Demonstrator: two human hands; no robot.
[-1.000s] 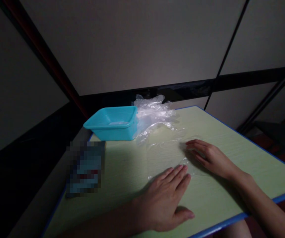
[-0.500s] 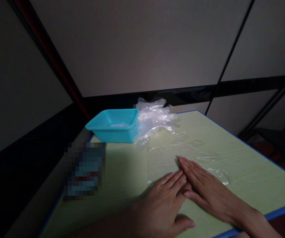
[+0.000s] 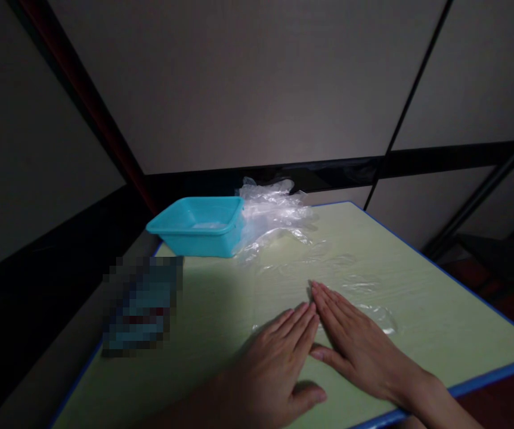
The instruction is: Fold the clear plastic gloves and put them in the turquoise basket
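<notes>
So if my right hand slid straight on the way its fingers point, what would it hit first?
Right hand would likely reach the crumpled clear plastic first, right beside the teal basin.

The pale green table (image 3: 440,298) had a blue edge. At its far left corner stood a teal tub (image 3: 197,229), with crumpled clear plastic (image 3: 270,205) against the tub's right side. A clear sheet (image 3: 328,268) lay flat across the middle. A blurred item (image 3: 138,304) lay at the left edge. The left hand (image 3: 270,369) and right hand (image 3: 355,345) rested flat on the sheet, side by side.
</notes>
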